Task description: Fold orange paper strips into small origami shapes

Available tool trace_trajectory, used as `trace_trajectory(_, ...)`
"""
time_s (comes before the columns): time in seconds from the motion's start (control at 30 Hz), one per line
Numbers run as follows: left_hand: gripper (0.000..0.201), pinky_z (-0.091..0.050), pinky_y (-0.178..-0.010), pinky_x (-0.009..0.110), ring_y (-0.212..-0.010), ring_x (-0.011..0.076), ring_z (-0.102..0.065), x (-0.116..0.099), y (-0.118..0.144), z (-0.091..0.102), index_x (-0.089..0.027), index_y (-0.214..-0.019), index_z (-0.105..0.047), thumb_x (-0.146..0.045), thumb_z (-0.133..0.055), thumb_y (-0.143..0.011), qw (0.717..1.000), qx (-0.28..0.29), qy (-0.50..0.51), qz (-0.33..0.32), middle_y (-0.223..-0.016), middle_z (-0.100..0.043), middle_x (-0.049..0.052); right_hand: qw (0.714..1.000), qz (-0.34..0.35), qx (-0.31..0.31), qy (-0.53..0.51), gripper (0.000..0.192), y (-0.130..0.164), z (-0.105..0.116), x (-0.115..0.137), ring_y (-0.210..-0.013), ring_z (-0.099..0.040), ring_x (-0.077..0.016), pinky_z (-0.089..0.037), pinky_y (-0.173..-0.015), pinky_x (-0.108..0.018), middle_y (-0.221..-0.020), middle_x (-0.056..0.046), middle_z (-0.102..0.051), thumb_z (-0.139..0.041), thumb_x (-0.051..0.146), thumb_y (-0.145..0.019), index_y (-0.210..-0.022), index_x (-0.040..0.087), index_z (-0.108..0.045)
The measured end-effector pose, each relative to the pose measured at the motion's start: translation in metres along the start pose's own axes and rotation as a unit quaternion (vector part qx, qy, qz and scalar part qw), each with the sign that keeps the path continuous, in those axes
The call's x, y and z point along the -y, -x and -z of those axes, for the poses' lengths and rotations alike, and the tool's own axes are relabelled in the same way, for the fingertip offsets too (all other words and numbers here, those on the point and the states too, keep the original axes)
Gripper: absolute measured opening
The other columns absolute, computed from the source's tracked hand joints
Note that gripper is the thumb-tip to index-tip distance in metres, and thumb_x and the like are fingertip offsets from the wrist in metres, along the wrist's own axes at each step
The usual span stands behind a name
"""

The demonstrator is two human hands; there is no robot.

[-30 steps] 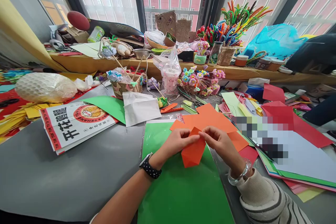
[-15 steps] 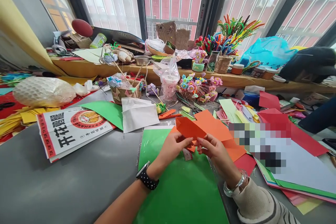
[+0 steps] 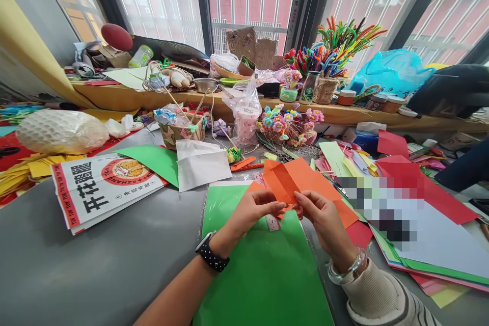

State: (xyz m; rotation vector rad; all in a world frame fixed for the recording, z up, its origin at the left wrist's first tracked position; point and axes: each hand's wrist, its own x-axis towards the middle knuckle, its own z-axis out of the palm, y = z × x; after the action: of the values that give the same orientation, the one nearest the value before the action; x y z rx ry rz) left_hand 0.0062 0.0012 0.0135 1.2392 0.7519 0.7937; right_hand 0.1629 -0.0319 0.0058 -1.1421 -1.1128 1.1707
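A creased piece of orange paper [image 3: 281,181] is held up between my two hands, its folds partly opened. My left hand [image 3: 256,214], with a dark dotted watch band at the wrist, pinches its lower left edge. Thumb and fingers of my right hand [image 3: 319,216] grip the lower right corner. Below the hands lies a green sheet [image 3: 260,275] in a clear sleeve. A ruler with a pink pattern [image 3: 272,222] rests on it, mostly covered by the paper. Other orange sheets [image 3: 315,181] lie just behind.
At left is a printed paper bag [image 3: 110,188] beside a white paper sheet [image 3: 201,165]. Stacked coloured sheets [image 3: 451,244] lie at right. A cup in a plastic bag [image 3: 246,122], a basket [image 3: 183,132] and knitted flowers [image 3: 286,125] stand behind. Pipe cleaners [image 3: 324,56] fill the sill.
The folded orange paper has opened out, showing a crease and a flap. My right hand has shifted slightly right; my left hand stays nearly in place.
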Motion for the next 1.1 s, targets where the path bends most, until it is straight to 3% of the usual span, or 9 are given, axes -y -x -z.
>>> trace_trajectory(0.37, 0.03, -0.046, -0.061, 0.024, -0.061, 0.0135, -0.057, 0.0032, -0.0016, -0.0008, -0.01, -0.076, -0.063, -0.038, -0.059, -0.065, 0.999, -0.047, -0.011, 0.0, -0.069, -0.063, 0.005, 0.998, -0.015, 0.045, 0.047, 0.023, 0.0028, -0.0039, 0.0028, -0.05, -0.049, -0.0101, -0.041, -0.052, -0.023, -0.054, 0.001, -0.054, -0.058, 0.038, -0.068, -0.065, 0.016, -0.055)
trace_trajectory(0.57, 0.028, -0.046, -0.059, 0.023, -0.058, 0.0129, -0.058, 0.0046, -0.001, 0.0, -0.009, -0.073, -0.063, -0.036, -0.062, -0.063, 0.999, -0.032, -0.015, 0.016, -0.063, -0.062, 0.005, 0.998, -0.016, 0.029, 0.054, 0.024, 0.0014, -0.0034, 0.0021, -0.048, -0.045, -0.0086, -0.037, -0.048, -0.021, -0.055, 0.004, -0.048, -0.059, 0.039, -0.067, -0.065, 0.016, -0.053)
trace_trajectory(0.77, 0.026, -0.047, -0.07, 0.027, -0.065, 0.0148, -0.061, 0.0058, -0.0007, 0.0034, -0.01, -0.075, -0.063, -0.034, -0.061, -0.065, 0.996, 0.002, 0.071, 0.06, -0.07, -0.066, 0.007, 0.999, -0.005, 0.016, 0.038, 0.024, 0.0019, -0.0027, 0.0022, -0.049, -0.044, -0.009, -0.036, -0.05, -0.022, -0.052, 0.004, -0.046, -0.059, 0.037, -0.069, -0.062, 0.016, -0.05)
trace_trajectory(1.1, 0.022, -0.047, -0.068, 0.026, -0.061, 0.0129, -0.06, 0.0047, -0.0016, 0.0018, -0.009, -0.07, -0.064, -0.03, -0.064, -0.063, 0.994, -0.008, 0.079, 0.069, -0.064, -0.065, 0.005, 0.999, -0.003, 0.02, 0.03, 0.024, 0.0045, -0.0046, 0.0037, -0.048, -0.045, -0.0088, -0.036, -0.049, -0.022, -0.052, 0.004, -0.045, -0.059, 0.036, -0.069, -0.06, 0.016, -0.048)
